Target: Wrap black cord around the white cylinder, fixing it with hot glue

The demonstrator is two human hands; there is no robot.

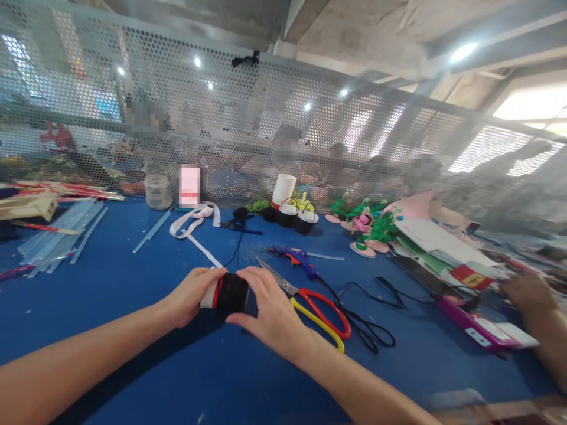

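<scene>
Centrally, at the near side of a blue tabletop [177, 366], two bare hands hold a cylindrical cup [233, 292] on its side, white and red at its left end and wrapped in black toward the right. The left hand [195, 295] grips the white end, thumb along the top; the right hand [270, 307] is curled around the black end, fingers above and thumb below. A thin black cord [239, 245] and a white ribbon [201, 248] both run from the far side toward the cup. Just right of the hands lie scissors [292, 289] with red and yellow handles, blades parted, and beyond them a blue glue gun [296, 260]. Farther back stand a stack of white cups [283, 190] and two black-wrapped cups [297, 219] with thin handles. Translucent sticks [62, 236] and a clear jar [158, 192] sit at far left; green-and-pink crafts [365, 227] at far right. At the right edge, another person's hand [529, 292] is near a purple power strip [476, 327]. A perforated metal screen [243, 118] spans the back.
</scene>
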